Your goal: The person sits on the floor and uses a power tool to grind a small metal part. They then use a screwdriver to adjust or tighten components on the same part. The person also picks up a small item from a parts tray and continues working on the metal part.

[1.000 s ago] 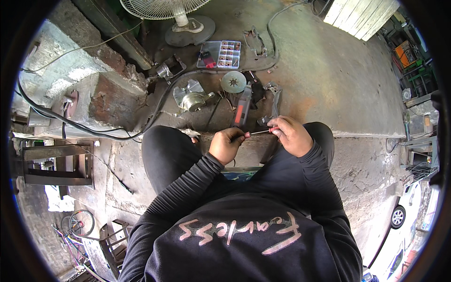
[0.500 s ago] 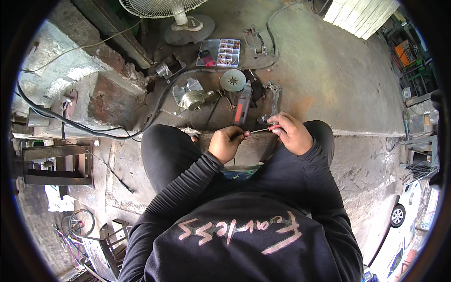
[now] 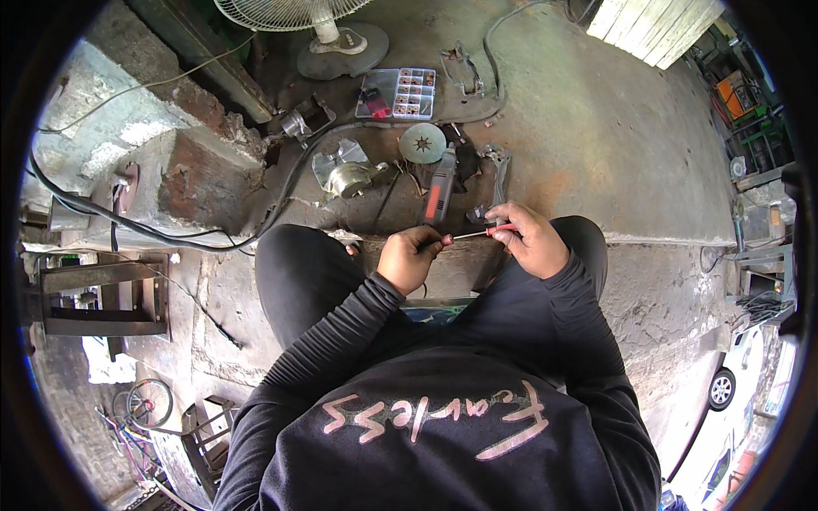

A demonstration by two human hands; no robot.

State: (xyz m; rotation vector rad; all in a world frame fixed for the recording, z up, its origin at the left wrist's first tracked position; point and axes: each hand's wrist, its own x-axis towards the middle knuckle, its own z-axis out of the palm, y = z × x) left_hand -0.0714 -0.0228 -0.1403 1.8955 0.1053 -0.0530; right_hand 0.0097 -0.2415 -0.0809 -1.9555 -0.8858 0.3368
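Note:
In front of my knees, my left hand pinches a small reddish cylindrical piece between thumb and fingers. My right hand is closed around the red handle of a screwdriver. Its thin metal shaft points left and its tip meets the end of the reddish piece; whether it goes inside is too small to tell. Just beyond my hands an angle grinder with a red and grey body lies on the floor. A round disc sits by its far end.
Left of the grinder lies a silver metal housing; a metal bracket lies to its right. A clear compartment box with small copper-coloured parts sits farther off, near a standing fan. A black cable snakes across the floor.
Both hands keep nearly the same place and grip. The screwdriver's shaft looks slightly more level; otherwise little differs.

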